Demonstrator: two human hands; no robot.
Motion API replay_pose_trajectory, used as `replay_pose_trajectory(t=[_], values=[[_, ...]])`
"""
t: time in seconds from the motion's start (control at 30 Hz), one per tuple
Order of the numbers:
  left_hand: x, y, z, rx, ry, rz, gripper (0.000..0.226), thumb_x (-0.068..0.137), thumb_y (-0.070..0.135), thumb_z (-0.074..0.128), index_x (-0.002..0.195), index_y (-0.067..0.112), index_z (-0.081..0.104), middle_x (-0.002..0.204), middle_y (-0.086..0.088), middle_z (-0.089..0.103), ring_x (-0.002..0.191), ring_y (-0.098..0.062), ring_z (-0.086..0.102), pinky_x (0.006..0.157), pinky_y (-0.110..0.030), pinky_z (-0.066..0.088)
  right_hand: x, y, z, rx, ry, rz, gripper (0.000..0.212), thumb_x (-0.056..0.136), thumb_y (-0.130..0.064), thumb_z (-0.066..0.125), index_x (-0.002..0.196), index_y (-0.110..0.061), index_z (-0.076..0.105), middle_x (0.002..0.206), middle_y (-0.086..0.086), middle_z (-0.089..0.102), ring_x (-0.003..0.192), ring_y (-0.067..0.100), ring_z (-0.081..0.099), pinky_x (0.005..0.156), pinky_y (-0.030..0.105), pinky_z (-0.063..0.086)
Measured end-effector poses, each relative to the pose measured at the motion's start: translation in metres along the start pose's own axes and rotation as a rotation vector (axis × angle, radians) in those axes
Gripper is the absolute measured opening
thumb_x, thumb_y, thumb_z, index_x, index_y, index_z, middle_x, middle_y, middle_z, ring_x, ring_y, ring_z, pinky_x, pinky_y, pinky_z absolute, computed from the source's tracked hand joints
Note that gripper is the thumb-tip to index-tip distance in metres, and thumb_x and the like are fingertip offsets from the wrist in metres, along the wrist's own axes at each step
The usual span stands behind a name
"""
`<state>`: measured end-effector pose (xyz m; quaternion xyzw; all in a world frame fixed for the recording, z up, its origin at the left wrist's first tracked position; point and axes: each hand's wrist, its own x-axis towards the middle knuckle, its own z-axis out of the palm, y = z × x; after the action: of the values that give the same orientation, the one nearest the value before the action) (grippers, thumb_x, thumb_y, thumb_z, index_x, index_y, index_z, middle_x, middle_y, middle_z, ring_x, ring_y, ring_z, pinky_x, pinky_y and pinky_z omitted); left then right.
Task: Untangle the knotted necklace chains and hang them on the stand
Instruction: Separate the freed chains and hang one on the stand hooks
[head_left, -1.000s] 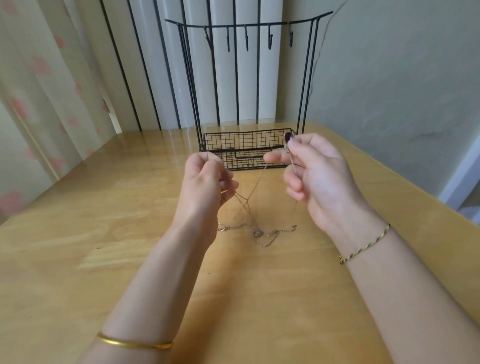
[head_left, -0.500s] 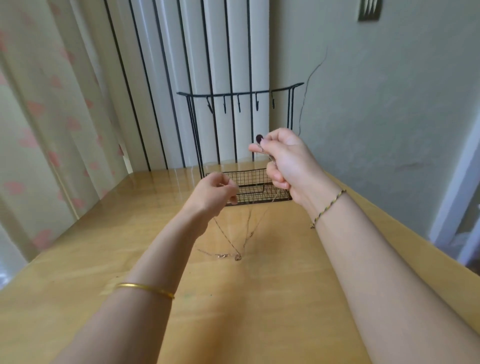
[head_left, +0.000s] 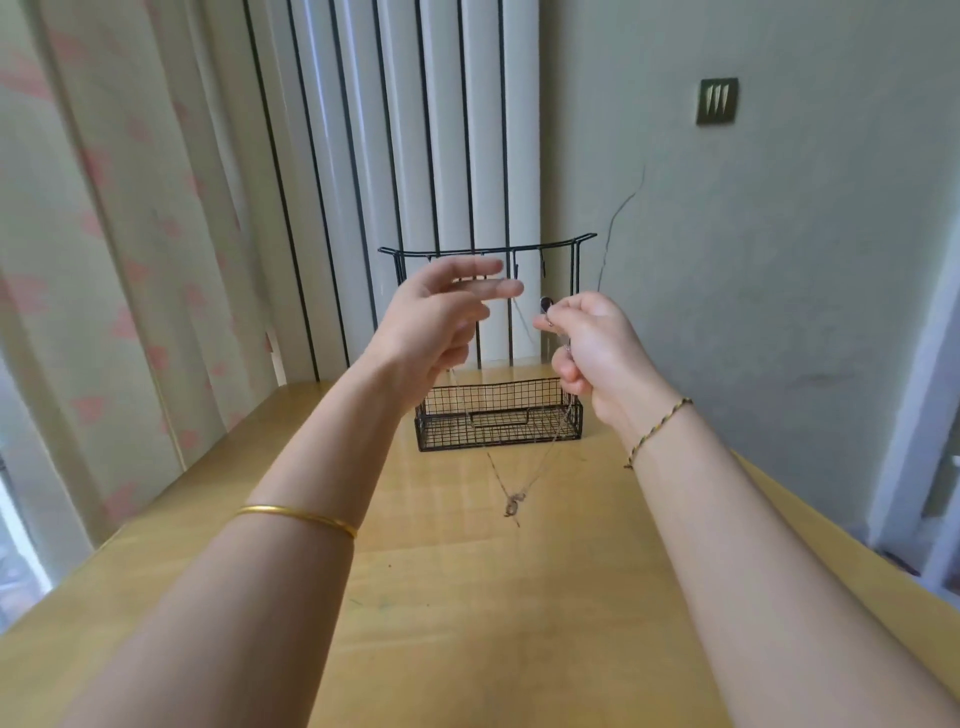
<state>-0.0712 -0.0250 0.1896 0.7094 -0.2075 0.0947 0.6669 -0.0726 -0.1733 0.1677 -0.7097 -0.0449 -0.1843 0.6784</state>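
- The left hand (head_left: 434, 312) is raised in front of the black wire jewellery stand (head_left: 493, 343), its fingers (head_left: 488, 268) spread and pointing right; a thin strand seems to hang from one of them, but whether they pinch it cannot be told.
- The right hand (head_left: 592, 353) is held up at about the same height, fingers curled closed around the thin metal necklace chains (head_left: 524, 467), with a small dark oval pendant (head_left: 545, 303) showing just above the thumb and forefinger.
- From both hands the chains run down and meet in a small knot (head_left: 514, 503) that hangs just above or touches the pale wooden bench (head_left: 467, 597); which of the two cannot be told.
- The stand sits at the far end of the bench, with a mesh basket base (head_left: 452, 436) and a curved top bar (head_left: 566, 242) carrying small hooks; no chain is on them.
- A thin gold bangle (head_left: 298, 517) circles the left forearm, and a braided cord bracelet (head_left: 657, 428) circles the right wrist.
- Behind the stand are white vertical blinds (head_left: 405, 156); a floral curtain (head_left: 104, 234) hangs to the left and a plain pale wall (head_left: 779, 260) stands to the right.
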Motion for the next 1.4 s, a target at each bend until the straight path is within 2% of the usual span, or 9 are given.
replay_pose_trajectory(t=[0.23, 0.43, 0.63, 0.77, 0.87, 1.03, 1.1, 1.17, 1.4], values=[[-0.007, -0.01, -0.003, 0.12, 0.006, -0.048, 0.054, 0.083, -0.014, 0.041, 0.125, 0.016, 0.055, 0.11, -0.001, 0.07, 0.04, -0.006, 0.028, 0.036, -0.016, 0.026, -0.002, 0.002, -0.003, -0.017, 0.009, -0.004, 0.011, 0.094, -0.014, 0.042, 0.101, -0.007, 0.047, 0.117, 0.019, 0.058, 0.043, 0.011, 0.033, 0.035, 0.02, 0.024], [-0.01, -0.027, 0.0, 0.145, 0.02, -0.106, 0.054, 0.085, -0.012, 0.04, 0.128, 0.016, 0.054, 0.116, -0.002, 0.066, 0.038, -0.005, 0.035, 0.037, -0.014, 0.031, -0.004, 0.001, 0.002, 0.026, -0.01, -0.016, 0.01, 0.094, -0.013, 0.043, 0.086, -0.011, 0.048, 0.111, 0.012, 0.06, 0.038, 0.008, 0.032, 0.034, 0.02, 0.023], [-0.007, -0.038, -0.003, 0.143, 0.084, -0.095, 0.057, 0.084, -0.01, 0.042, 0.132, 0.018, 0.051, 0.121, 0.0, 0.062, 0.04, -0.005, 0.041, 0.041, -0.017, 0.034, -0.002, -0.004, 0.004, 0.054, -0.038, -0.016, 0.009, 0.095, -0.013, 0.043, 0.088, -0.009, 0.047, 0.108, 0.008, 0.063, 0.037, 0.008, 0.029, 0.034, 0.018, 0.021], [-0.004, -0.041, -0.01, 0.164, 0.124, -0.087, 0.058, 0.086, -0.007, 0.045, 0.137, 0.021, 0.046, 0.126, 0.0, 0.058, 0.045, -0.006, 0.047, 0.044, -0.017, 0.036, 0.007, 0.006, -0.002, -0.02, 0.124, -0.083, 0.007, 0.09, -0.012, 0.047, 0.084, -0.008, 0.049, 0.11, 0.022, 0.062, 0.045, 0.009, 0.03, 0.035, 0.016, 0.022], [-0.003, -0.044, -0.016, 0.167, 0.167, -0.075, 0.061, 0.086, -0.004, 0.048, 0.141, 0.022, 0.041, 0.134, -0.002, 0.052, 0.048, -0.004, 0.054, 0.046, -0.018, 0.038, 0.016, 0.021, -0.01, -0.079, 0.221, -0.129, 0.018, 0.09, -0.013, 0.048, 0.076, -0.002, 0.047, 0.084, 0.017, 0.057, 0.048, 0.012, 0.028, 0.032, 0.014, 0.022], [-0.004, -0.042, -0.02, 0.144, 0.249, -0.077, 0.064, 0.086, -0.004, 0.047, 0.144, 0.021, 0.035, 0.145, -0.007, 0.042, 0.051, -0.003, 0.056, 0.081, -0.041, 0.052, 0.02, 0.042, -0.022, -0.091, 0.341, -0.099, 0.03, 0.089, -0.011, 0.045, 0.062, -0.018, 0.035, 0.057, 0.002, 0.029, 0.053, 0.016, 0.022, 0.045, 0.025, 0.021], [-0.004, -0.041, -0.02, 0.151, 0.274, -0.064, 0.065, 0.086, -0.005, 0.047, 0.145, 0.018, 0.033, 0.147, -0.009, 0.039, 0.057, -0.007, 0.058, 0.056, -0.022, 0.054, 0.02, 0.048, -0.024, -0.09, 0.375, -0.077, 0.033, 0.09, -0.012, 0.046, 0.06, -0.019, 0.033, 0.055, 0.001, 0.029, 0.052, 0.017, 0.024, 0.048, 0.028, 0.02], [-0.003, -0.042, -0.021, 0.184, 0.301, -0.054, 0.065, 0.086, -0.005, 0.047, 0.145, 0.016, 0.032, 0.148, -0.01, 0.038, 0.064, -0.011, 0.057, 0.04, -0.009, 0.039, 0.021, 0.051, -0.027, -0.088, 0.394, -0.059, 0.034, 0.09, -0.013, 0.048, 0.06, -0.019, 0.034, 0.055, 0.0, 0.032, 0.05, 0.017, 0.026, 0.048, 0.027, 0.021], [0.001, -0.045, -0.028, 0.22, 0.329, -0.042, 0.065, 0.084, 0.001, 0.049, 0.145, 0.02, 0.033, 0.147, -0.004, 0.04, 0.055, -0.005, 0.061, 0.05, -0.011, 0.043, 0.019, 0.056, -0.032, -0.094, 0.344, 0.002, 0.023, 0.09, -0.014, 0.049, 0.068, -0.014, 0.043, 0.065, 0.004, 0.046, 0.047, 0.015, 0.03, 0.045, 0.024, 0.022]])
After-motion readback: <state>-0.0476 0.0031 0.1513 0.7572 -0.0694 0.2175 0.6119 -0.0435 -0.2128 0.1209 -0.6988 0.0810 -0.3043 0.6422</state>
